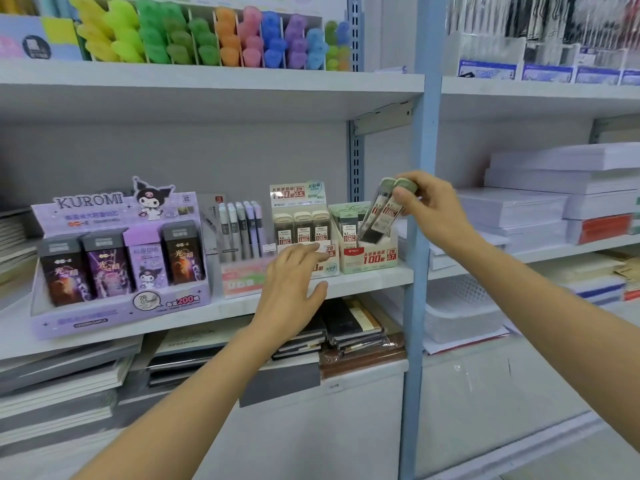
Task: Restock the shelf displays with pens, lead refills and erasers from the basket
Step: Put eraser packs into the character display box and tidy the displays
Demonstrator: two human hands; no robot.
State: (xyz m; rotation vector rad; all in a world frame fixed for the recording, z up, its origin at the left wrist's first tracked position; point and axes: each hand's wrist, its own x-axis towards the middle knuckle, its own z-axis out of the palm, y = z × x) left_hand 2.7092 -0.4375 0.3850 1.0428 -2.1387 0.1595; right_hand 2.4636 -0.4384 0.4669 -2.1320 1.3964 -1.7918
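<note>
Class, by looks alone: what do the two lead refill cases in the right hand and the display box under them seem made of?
The lead refill cases look like clear plastic, since dark leads show through; caps seem matte green plastic. The display box is likely printed card: flat folded panels, matte print.

Kuromi display (117,258): purple | lead refill cases (384,209): green caps | shelf post (420,202): light blue

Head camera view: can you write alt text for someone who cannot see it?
A person's right hand holds two green-capped lead refill cases tilted at the mouth of a display box on a shop shelf. The left hand hovers open before the neighbouring refill box, with a purple Kuromi display further left.
</note>
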